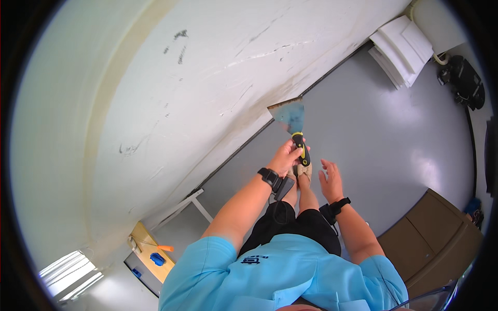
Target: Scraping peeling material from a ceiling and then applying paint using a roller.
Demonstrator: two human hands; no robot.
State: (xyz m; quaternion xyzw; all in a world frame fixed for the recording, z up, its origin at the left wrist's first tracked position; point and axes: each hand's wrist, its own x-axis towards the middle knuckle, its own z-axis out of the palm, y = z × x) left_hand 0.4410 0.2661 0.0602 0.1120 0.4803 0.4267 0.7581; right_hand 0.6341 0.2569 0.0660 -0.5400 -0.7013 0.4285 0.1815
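A putty knife with a wide, stained metal blade [291, 115] and a black and yellow handle is in my left hand [286, 157]. The fingers are closed round the handle, and the blade points away from me toward the foot of the wall. I cannot tell whether its edge touches the wall. My right hand [331, 181] hangs to the right of the handle, apart from it, holding nothing, with its fingers loosely spread. On my left rises the white wall [171, 103], marked with dark scuffs, scratches and a brownish smear low down near the blade.
Grey floor [373, 140] stretches ahead and right. White panels [402, 49] are stacked far right, near a black bag-like object [462, 83]. A brown cabinet [428, 233] stands close on my right. Behind left is a wooden-topped table [150, 254] with a blue item [157, 259].
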